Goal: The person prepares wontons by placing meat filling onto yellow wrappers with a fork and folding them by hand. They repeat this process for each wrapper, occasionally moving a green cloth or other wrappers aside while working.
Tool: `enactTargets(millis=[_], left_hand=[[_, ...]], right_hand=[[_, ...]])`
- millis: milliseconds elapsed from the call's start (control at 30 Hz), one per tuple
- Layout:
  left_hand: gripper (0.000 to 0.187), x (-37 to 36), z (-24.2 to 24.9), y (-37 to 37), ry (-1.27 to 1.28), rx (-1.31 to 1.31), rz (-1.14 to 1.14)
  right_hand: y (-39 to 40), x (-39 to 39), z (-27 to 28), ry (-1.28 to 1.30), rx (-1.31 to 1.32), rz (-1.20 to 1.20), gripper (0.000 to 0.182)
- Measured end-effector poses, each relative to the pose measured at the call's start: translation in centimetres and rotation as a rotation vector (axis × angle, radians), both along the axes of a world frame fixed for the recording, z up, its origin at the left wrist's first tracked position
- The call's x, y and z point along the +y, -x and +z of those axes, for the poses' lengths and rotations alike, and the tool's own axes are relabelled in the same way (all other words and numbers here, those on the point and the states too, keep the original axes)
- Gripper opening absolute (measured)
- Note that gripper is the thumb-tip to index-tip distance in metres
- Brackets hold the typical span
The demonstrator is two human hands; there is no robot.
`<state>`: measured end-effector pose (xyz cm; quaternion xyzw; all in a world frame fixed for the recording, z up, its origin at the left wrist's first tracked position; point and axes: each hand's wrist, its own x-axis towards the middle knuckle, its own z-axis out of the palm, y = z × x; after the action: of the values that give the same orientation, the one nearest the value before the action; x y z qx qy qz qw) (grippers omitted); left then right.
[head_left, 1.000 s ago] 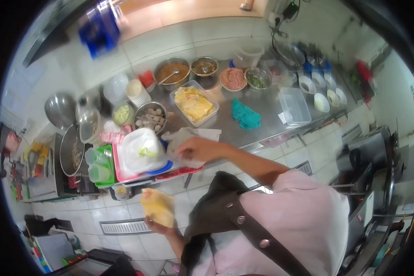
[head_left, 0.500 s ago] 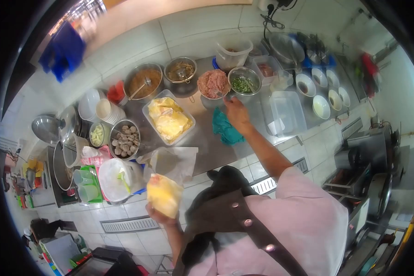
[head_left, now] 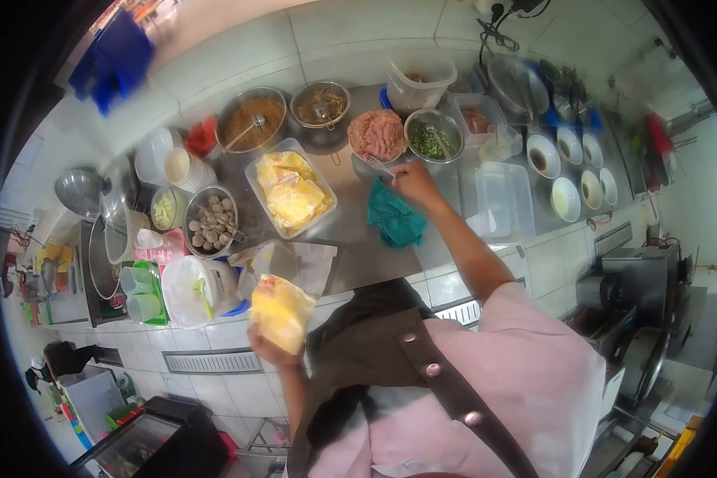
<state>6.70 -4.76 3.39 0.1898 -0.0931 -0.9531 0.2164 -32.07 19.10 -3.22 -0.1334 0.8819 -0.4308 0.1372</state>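
fork (head_left: 379, 166) clasped in right grip (head_left: 414, 183), just beside minced meat (head_left: 377, 135); left grip (head_left: 271, 347) holding yellow bundle (head_left: 284, 314)

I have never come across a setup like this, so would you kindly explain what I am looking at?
There is no machine here: these are a person's two bare hands, seen by a camera worn on the head, looking forward and down. The left hand holds a yellow piece. The right hand holds what looks like a fork, beside the pink mince. On the metal counter also lie yellow sheets, chopped greens and a teal cloth.
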Motion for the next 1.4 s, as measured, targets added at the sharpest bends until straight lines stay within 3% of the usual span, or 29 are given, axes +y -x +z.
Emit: enactTargets(millis=[33,133,233,367,433,667,733,867,1067,1133,1400], left_hand=[[0.066,-0.1,-0.3,0.3,0.000,0.000,0.006],[0.064,-0.1,-0.6,1.9,0.062,-0.080,0.045],[0.061,-0.2,1.0,4.0,-0.036,-0.008,-0.023],[0.062,-0.3,2.8,6.3,-0.067,0.033,-0.023],[0.064,-0.5,3.0,7.0,-0.119,0.049,-0.093],[0.068,-0.2,2.4,8.1,-0.127,0.074,-0.099],[0.068,-0.2,2.9,8.7,-0.124,0.055,-0.098],[0.069,-0.2,3.4,9.6,-0.103,0.048,-0.044],[0.068,-0.7,2.7,10.5,-0.125,0.065,-0.033],[0.068,-0.9,2.8,10.9,-0.117,0.067,-0.028],[0.067,-1.4,3.4,11.8,0.015,-0.009,-0.066]], right_hand=[[0.4,0.1,0.5,0.129,-0.225,-0.023,0.034],[0.5,0.6,2.9,0.327,-0.402,-0.042,0.027],[-1.9,-0.1,7.6,0.341,-0.246,0.229,0.030],[-7.1,-2.8,11.9,0.423,-0.388,0.444,0.025],[-9.1,-4.5,12.6,0.387,0.103,0.671,0.035],[-9.0,-6.9,11.6,0.377,0.322,0.807,0.041],[-8.2,-7.4,11.5,0.353,0.530,0.871,0.039],[-7.0,-7.2,11.8,0.349,0.530,0.885,0.037],[-5.4,-6.1,12.3,0.341,0.432,0.809,0.043],[-5.2,-5.9,12.9,0.438,-0.048,0.707,0.044],[-5.5,-7.6,11.9,0.360,-0.363,0.724,0.038]])
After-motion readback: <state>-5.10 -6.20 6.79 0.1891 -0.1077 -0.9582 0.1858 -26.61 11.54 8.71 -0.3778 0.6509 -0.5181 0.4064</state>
